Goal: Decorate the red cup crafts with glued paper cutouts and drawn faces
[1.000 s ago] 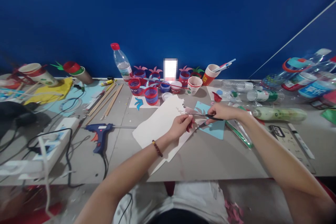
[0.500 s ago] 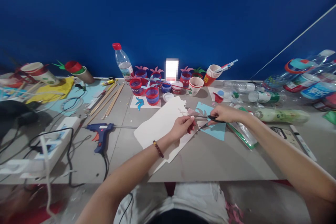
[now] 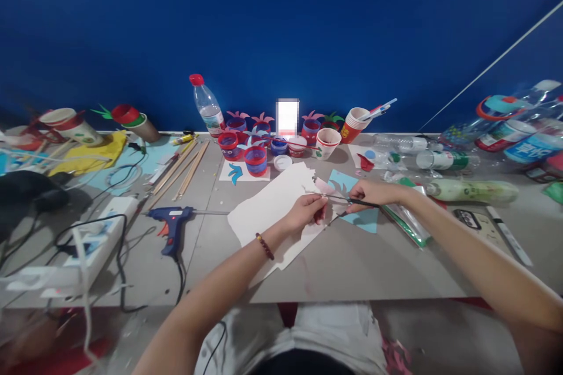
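Note:
My left hand (image 3: 307,214) is closed in a pinch on a small pale piece of paper (image 3: 324,200), just over the white paper sheets (image 3: 259,211). Its other fingers curl underneath. My right hand (image 3: 375,194) grips the dark handles of a pair of scissors (image 3: 341,199), whose blades point left to the paper at my left fingertips. Exactly where the blades meet the paper is too small to make out. Beneath the scissors lies light blue paper (image 3: 363,220) with cut-out shapes. A pinkish paper scrap (image 3: 325,186) is just behind the blades.
A blue glue gun (image 3: 173,225) and a power strip (image 3: 103,234) with cables lie at left, near wooden sticks (image 3: 189,173). Painted cups (image 3: 255,162), a paper cup (image 3: 328,145) and a water bottle (image 3: 209,108) stand behind. Plastic bottles (image 3: 472,190) lie at right.
The scissors have dipped and turned slightly in my right hand, their handles a little lower. My left hand keeps its pinch in nearly the same place. The view has shifted slightly.

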{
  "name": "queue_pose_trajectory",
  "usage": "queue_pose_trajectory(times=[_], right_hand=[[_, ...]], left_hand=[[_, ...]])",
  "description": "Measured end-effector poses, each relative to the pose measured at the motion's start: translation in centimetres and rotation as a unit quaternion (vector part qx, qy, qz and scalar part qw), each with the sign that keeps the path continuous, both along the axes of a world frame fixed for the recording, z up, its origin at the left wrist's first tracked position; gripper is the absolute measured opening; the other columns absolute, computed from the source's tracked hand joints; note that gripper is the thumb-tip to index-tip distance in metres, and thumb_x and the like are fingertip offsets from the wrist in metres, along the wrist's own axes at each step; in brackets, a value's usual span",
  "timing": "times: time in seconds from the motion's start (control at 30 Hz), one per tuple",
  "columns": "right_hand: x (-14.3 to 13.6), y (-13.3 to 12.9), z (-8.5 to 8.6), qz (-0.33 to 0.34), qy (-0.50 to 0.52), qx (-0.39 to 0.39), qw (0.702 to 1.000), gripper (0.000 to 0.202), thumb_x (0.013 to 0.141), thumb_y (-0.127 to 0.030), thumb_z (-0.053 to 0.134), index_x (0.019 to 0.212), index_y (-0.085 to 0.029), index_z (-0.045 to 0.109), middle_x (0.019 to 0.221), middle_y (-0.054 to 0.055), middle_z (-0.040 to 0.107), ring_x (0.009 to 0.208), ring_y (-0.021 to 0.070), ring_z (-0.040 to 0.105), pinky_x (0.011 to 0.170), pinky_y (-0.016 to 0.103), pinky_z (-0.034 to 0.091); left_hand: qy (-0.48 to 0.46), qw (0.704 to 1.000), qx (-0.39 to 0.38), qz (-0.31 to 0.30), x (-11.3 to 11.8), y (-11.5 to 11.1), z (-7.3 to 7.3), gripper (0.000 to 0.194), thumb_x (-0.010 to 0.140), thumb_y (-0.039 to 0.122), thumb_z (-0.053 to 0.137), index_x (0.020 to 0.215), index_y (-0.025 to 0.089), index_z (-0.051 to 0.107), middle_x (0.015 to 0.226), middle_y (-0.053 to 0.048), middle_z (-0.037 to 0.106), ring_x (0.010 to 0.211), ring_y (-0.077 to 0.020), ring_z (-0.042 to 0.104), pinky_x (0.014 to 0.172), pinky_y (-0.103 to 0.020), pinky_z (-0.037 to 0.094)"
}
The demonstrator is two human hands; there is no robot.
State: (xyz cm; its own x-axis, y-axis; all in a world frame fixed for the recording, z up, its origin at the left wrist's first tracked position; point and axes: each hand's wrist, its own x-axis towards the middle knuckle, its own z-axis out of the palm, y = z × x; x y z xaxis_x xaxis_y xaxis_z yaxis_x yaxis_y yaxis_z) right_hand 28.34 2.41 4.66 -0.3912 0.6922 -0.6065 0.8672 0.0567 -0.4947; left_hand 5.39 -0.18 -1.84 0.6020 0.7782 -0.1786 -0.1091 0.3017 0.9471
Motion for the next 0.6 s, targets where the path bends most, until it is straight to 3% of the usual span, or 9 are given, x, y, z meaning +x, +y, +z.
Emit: queue_pose_trajectory(times=[0.5,0.6], right_hand=[[-0.2,-0.4,0.3,-0.017,0.042,-0.010,0.999,0.055,0.063,-0.065,0.069,0.046,-0.018,0.047,0.043,-0.004,0.043,0.046,0.0085,0.033,0.047,0.024,0.024],[0.4,-0.7,0.0,-0.051,0.067,0.034,0.996,0.054,0.064,-0.067,0.068,0.049,-0.017,0.050,0.047,-0.002,0.048,0.048,0.0100,0.039,0.050,0.025,0.029]], left_hand=[[0.037,0.999,0.023,-0.006,-0.4,-0.5,0.9,0.047,0.076,0.061,0.058,0.060,0.017,0.052,0.053,0.002,0.051,0.048,-0.0078,0.044,0.051,-0.023,0.034],[0.029,0.999,0.035,-0.007,-0.4,-0.5,1.1,0.047,0.077,0.060,0.059,0.062,0.016,0.054,0.054,0.002,0.051,0.049,-0.0078,0.046,0.052,-0.023,0.036]])
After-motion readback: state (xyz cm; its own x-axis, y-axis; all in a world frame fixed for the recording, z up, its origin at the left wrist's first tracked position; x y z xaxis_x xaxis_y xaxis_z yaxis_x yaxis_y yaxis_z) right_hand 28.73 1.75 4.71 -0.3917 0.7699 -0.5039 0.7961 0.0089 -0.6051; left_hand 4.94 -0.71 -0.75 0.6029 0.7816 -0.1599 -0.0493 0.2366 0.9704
